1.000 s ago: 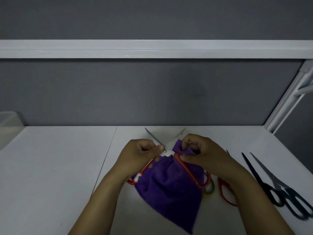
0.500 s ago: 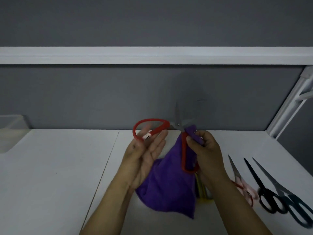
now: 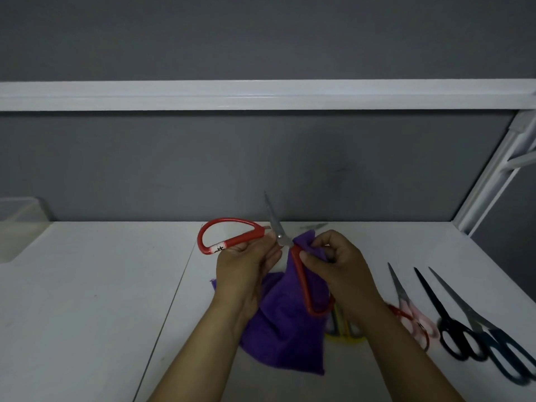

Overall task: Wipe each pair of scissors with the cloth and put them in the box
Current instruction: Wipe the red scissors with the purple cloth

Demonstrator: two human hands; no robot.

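Red-handled scissors (image 3: 229, 233) are held spread wide above the white table (image 3: 87, 300). One blade points up, and the other points right behind the cloth. My left hand (image 3: 246, 268) grips the upper handle close to the pivot. My right hand (image 3: 336, 265) pinches a fold of the purple cloth (image 3: 284, 323) against the scissors just right of the pivot, thumb on the lower red handle. The rest of the cloth hangs down to the table. A clear plastic box (image 3: 20, 224) stands at the far left edge.
On the right of the table lie pink-handled scissors (image 3: 406, 309), black scissors (image 3: 443, 317) and dark blue scissors (image 3: 493, 338), side by side. Yellow handles (image 3: 345, 336) show under my right wrist. A grey wall and a white shelf rail (image 3: 261, 95) are behind.
The red scissors were lifted and turned, so one handle loop now sits up and to the left. My left hand shifted from the blade side to that handle. My right hand kept the cloth.
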